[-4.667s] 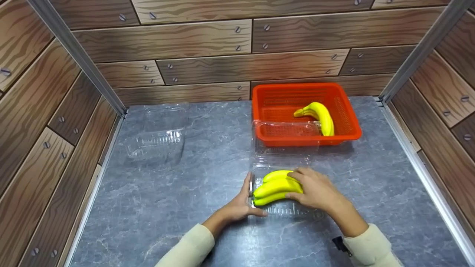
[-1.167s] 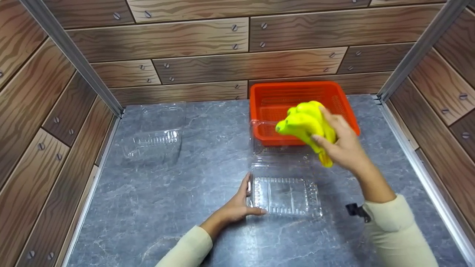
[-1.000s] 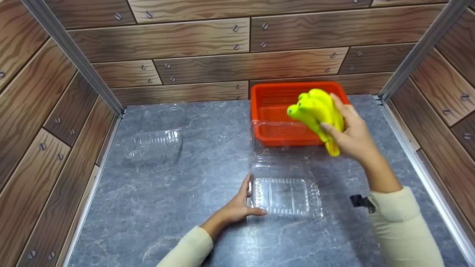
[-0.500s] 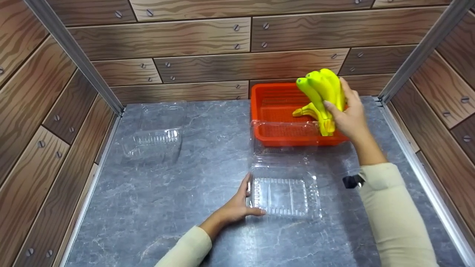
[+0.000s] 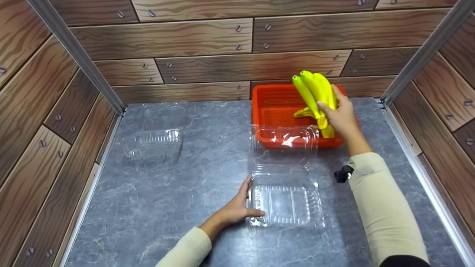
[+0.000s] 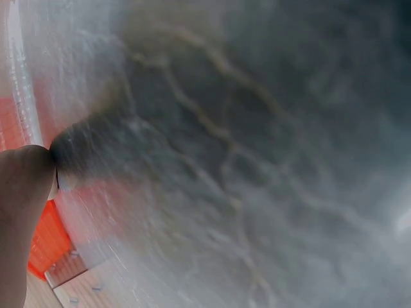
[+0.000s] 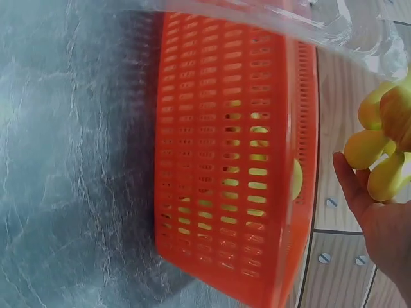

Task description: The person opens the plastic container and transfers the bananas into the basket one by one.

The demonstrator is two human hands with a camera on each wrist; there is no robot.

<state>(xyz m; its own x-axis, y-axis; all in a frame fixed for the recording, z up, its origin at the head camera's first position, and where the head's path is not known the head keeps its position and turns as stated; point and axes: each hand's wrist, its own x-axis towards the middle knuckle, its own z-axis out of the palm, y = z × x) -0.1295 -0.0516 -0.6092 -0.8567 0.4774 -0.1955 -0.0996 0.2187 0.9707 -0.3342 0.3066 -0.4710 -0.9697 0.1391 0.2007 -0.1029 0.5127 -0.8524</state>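
Note:
My right hand [image 5: 341, 115] grips a bunch of bananas [image 5: 313, 89] above the red basket [image 5: 255, 111], tips up and stem end down. From the right wrist view, the hand [image 7: 385, 237] holds the bananas [image 7: 365, 149] beyond the basket's slotted wall [image 7: 225, 154]. Another yellow banana bunch [image 5: 303, 112] lies in the basket, partly hidden behind the held one. My left hand [image 5: 233, 209] holds the left side of an open clear plastic clamshell container [image 5: 284, 204], thumb over its front corner. Its raised lid [image 5: 285, 139] overlaps the basket's front in the head view.
A second open clear clamshell container [image 5: 157, 139] stands at the back left of the grey marbled table [image 5: 200, 163]. Wood-patterned walls [image 5: 200, 70] with metal corner rails [image 5: 76, 55] close in the back and both sides.
The right hand has lifted the bananas out of the clamshell container and carried them back over the basket, lowering slightly. The left hand stays at the container, which has shifted a little toward me.

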